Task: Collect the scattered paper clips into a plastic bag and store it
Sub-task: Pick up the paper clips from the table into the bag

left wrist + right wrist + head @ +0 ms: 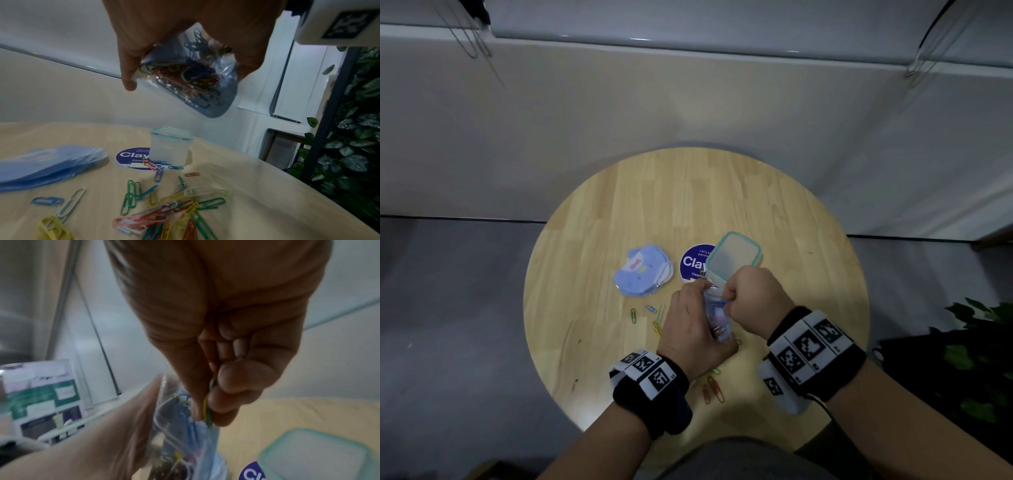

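Step in hand: a pinch of paper clips (207,410) is being fed into the plastic bag (185,78) held above the bench (774,212).
Left hand (693,329): curled round the bag, holding its mouth up; the bag is already part full.
Right hand (751,301): fingers closed in a fist-like pinch on a few clips at the bag's mouth.
Remaining work: many loose clips (164,211) are seen on the bench under and beside the hands.
Advice: the mouth is best kept wide and level, and the clips released only once well inside.
Risk: tangled clips are judged likely to snag on the rim.
Storage: the lidded box (734,258) stands just beyond the hands, closed.
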Available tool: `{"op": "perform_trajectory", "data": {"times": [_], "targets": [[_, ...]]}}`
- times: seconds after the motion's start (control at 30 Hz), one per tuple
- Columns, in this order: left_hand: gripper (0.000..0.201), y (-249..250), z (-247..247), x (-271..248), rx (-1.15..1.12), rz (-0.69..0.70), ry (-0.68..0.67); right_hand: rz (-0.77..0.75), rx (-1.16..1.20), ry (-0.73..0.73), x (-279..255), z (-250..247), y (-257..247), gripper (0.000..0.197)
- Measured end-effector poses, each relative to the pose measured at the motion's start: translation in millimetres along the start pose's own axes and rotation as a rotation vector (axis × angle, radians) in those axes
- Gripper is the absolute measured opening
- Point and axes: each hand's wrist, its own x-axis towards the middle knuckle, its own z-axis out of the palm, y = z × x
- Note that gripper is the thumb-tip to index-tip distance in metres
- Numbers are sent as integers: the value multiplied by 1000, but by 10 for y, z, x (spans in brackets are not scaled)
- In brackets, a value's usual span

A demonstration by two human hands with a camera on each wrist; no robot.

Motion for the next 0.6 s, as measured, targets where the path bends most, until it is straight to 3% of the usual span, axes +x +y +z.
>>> {"op": "perform_trajectory", "data": {"times": [0.17,0.33,0.4,0.47,0.6], "targets": [[81,25,12,23,-44,-27,-23,-55,12,-32,13,-52,-138,16],[84,-10,-5,-7,-104,-101,10,-156,404,-75,-105,-86,-42,25],[83,-4,-17,-22,-145,-149,38,-186,528,31,-135,-65,52,26],[83,-1,-23,-32,-158,-169,69,-225,461,112,-171,-60,107,20],[88,34,-23,-47,-90,-119,54,-213,223,-131,-215,57,113,21]]}}
